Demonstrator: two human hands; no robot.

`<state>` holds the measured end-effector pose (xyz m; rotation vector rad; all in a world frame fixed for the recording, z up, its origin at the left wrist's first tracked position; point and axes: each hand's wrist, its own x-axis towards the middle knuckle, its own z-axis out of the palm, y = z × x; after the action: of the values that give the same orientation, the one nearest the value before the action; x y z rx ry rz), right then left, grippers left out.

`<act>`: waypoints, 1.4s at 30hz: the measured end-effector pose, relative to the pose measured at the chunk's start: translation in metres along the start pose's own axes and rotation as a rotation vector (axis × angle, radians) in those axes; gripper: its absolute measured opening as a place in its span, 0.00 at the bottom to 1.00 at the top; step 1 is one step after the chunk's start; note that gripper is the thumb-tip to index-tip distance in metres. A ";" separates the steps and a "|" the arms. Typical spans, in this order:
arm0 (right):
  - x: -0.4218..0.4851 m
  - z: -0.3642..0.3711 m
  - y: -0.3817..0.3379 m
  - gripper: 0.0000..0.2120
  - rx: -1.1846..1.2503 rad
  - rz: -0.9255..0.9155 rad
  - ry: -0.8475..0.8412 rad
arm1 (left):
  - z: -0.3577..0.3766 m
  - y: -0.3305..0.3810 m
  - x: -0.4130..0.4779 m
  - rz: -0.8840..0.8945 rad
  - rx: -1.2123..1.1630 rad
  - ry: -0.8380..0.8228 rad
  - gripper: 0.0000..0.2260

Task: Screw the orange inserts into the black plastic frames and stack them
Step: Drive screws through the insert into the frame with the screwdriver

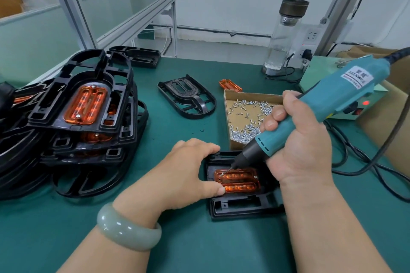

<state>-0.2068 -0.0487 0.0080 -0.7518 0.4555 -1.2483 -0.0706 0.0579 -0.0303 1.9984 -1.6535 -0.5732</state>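
Near the front edge of a green tabletop (182, 239), a black frame (241, 206) lies flat with an orange insert (241, 180) seated in it. The left hand (184, 175) grips the frame from its left side, fingers curled over the far edge and the thumb pressing down on the near edge of the insert. A pale green bangle (126, 230) circles that wrist.

The right hand (297, 146) is wrapped tightly around a teal electric screwdriver (332, 99), held at a slant. Its thin bit touches the left end of the insert, at a small screw. A second screw shows at the insert's right end.

Just behind the frame sits a shallow cardboard tray (230, 99) scattered with small silver screws (244, 133). A spare orange piece (230, 85) lies just behind the tray.

Along the left edge, a leaning stack of finished frames (55, 104) rests with orange inserts showing. An empty frame (188, 97) lies in the middle of the tabletop, and another (137, 56) at the far edge.

Toward the far right corner stand a clear bottle (285, 35) and a pale green power box (317, 75) with a red light.
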 end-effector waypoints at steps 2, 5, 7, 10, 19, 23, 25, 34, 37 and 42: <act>-0.001 0.000 0.000 0.08 -0.005 -0.005 -0.009 | 0.000 0.000 0.000 0.000 0.005 -0.002 0.36; -0.002 0.000 -0.001 0.06 -0.017 -0.015 -0.041 | 0.000 0.000 0.000 0.001 0.007 -0.005 0.36; -0.002 0.000 -0.002 0.03 -0.038 -0.024 -0.062 | 0.000 0.000 0.000 -0.001 0.008 -0.006 0.36; -0.003 0.000 -0.002 0.02 -0.057 -0.039 -0.085 | 0.000 0.001 -0.001 -0.004 0.009 -0.009 0.36; -0.007 0.004 0.000 0.04 -0.094 -0.077 -0.168 | -0.001 0.002 -0.001 -0.016 0.005 -0.016 0.36; -0.011 0.008 0.000 0.05 -0.148 -0.118 -0.249 | -0.001 0.003 -0.001 -0.019 -0.001 -0.014 0.36; -0.013 0.012 0.001 0.06 -0.166 -0.125 -0.319 | -0.001 0.003 -0.001 -0.025 -0.005 -0.013 0.36; -0.007 0.034 0.011 0.07 -0.260 0.010 -0.653 | -0.005 0.012 -0.002 0.043 -0.034 -0.023 0.21; -0.004 0.031 0.010 0.06 -0.212 0.030 -0.671 | -0.004 0.010 -0.002 0.017 -0.041 -0.044 0.17; -0.004 0.028 0.009 0.05 -0.194 0.027 -0.672 | -0.005 0.009 -0.002 0.007 -0.028 -0.050 0.15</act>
<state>-0.1828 -0.0362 0.0208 -1.2632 0.0316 -0.8606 -0.0754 0.0590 -0.0211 1.9725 -1.6724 -0.6453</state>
